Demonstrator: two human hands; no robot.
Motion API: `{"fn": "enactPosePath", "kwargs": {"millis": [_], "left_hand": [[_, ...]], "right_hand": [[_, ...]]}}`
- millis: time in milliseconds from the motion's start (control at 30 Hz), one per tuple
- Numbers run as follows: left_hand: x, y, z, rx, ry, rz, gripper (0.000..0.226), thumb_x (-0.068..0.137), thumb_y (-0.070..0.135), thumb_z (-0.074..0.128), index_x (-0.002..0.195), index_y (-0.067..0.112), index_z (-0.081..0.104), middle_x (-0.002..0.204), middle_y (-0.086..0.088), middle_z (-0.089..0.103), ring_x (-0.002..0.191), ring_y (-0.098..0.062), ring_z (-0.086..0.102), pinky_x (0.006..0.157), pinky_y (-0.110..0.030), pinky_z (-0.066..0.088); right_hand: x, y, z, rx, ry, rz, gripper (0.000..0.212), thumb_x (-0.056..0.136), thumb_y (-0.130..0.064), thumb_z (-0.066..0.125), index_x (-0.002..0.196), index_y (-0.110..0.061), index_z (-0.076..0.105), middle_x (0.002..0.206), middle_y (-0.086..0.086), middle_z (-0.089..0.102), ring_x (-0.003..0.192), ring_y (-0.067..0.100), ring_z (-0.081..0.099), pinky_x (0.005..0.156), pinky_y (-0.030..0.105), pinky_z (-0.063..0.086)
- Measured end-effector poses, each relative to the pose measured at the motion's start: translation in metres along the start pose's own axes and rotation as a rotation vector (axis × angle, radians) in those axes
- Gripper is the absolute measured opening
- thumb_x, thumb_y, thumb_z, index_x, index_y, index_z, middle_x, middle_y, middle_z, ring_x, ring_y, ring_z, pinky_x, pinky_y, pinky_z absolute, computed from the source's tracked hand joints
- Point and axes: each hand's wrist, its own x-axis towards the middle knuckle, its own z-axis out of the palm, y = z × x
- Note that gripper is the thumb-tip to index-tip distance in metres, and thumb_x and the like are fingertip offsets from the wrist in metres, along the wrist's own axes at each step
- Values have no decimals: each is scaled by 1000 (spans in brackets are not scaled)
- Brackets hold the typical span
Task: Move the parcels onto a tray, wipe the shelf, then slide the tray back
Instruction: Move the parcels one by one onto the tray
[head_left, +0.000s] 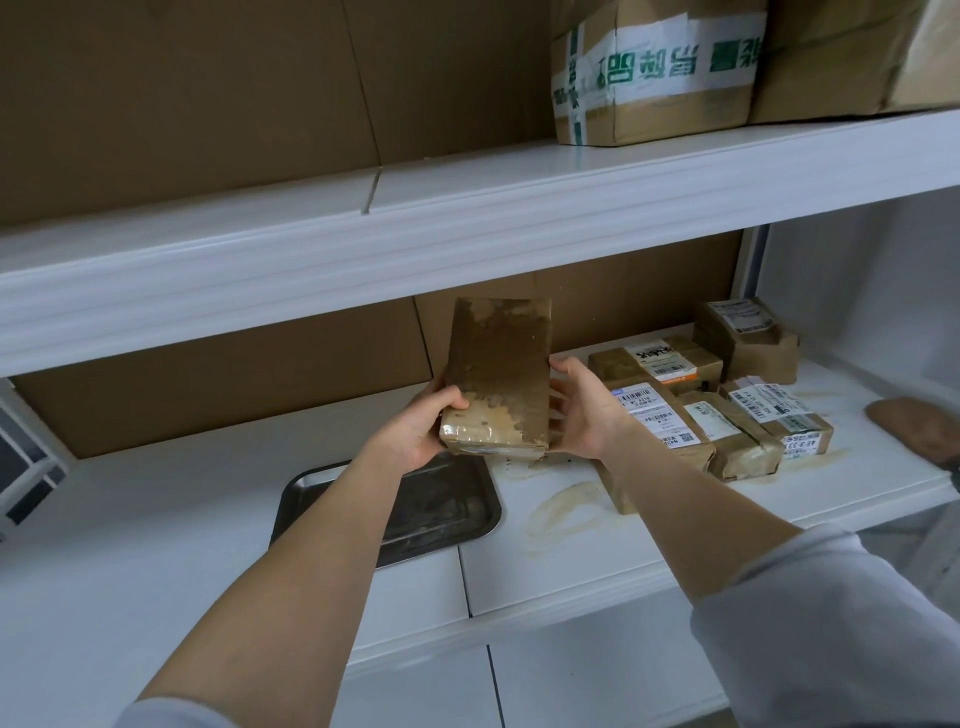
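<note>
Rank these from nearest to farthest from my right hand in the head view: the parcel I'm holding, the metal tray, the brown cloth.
1. Held parcel: held by the right hand, with the left hand on its other side.
2. Metal tray: lower left, on the shelf.
3. Brown cloth: far right of the shelf.

Brown backing board (208, 104) — perhaps cardboard, white upper shelf (467, 208), taped carton (654, 73) above, soft even light

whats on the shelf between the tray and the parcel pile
Head view: only a beige smear on the white shelf, between tray and pile.
</note>
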Motion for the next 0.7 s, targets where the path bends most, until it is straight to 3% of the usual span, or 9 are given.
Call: {"fn": "enactPosePath", "kwargs": {"millis": [167, 267, 333, 400, 533, 633, 700], "left_hand": [[-9, -4, -2, -59, 54, -43, 15, 86, 8, 47, 98, 14, 53, 101, -12, 62, 94, -28, 61, 82, -41, 51], [-16, -12, -1, -107, 80, -84, 17, 85, 16, 48, 101, 14, 53, 103, -13, 63, 104, -32, 59, 93, -52, 46], [-23, -16, 2, -135, 83, -86, 16, 87, 21, 47, 100, 16, 54, 106, -13, 62, 109, -33, 57, 95, -56, 43], [-29, -20, 4, -190, 86, -95, 18, 88, 26, 47, 102, 18, 55, 108, -13, 62, 110, -33, 57, 92, -57, 43], [-36, -26, 13, -304, 47, -118, 32, 90, 36, 41, 113, 19, 55, 121, -15, 61, 116, -35, 53, 91, -60, 44], [-39, -28, 19, -349, 56, -149, 41, 92, 41, 34, 120, 19, 54, 124, -16, 59, 116, -36, 52, 93, -59, 43], [-39, -30, 19, -359, 96, -157, 44, 94, 41, 30, 123, 17, 54, 122, -17, 61, 114, -37, 54, 93, -59, 43]], "right_hand": [[-6, 8, -1, -20, -33, 16, 56, 78, -53, 67, 123, -21, 55, 128, 7, 57, 115, 30, 54, 94, 51, 46], [-11, 13, 2, -64, 8, 46, 82, 61, -62, 79, 129, -25, 51, 127, 4, 58, 117, 30, 53, 94, 48, 47], [-14, 15, 2, -38, 27, 42, 88, 58, -62, 81, 132, -26, 51, 127, 4, 60, 115, 30, 55, 92, 45, 49], [-16, 16, 1, 10, 15, 33, 81, 66, -62, 75, 134, -27, 51, 127, 5, 60, 115, 30, 57, 93, 47, 50], [-23, 19, 2, 93, -58, 49, 57, 87, -63, 50, 130, -26, 52, 124, 11, 60, 111, 35, 58, 81, 54, 53], [-24, 22, 1, 184, -62, 89, 56, 88, -61, 46, 129, -24, 53, 125, 16, 60, 113, 40, 55, 87, 66, 46], [-25, 24, 0, 197, -24, 104, 51, 88, -57, 51, 125, -22, 54, 122, 17, 61, 112, 40, 56, 93, 68, 41]]}}
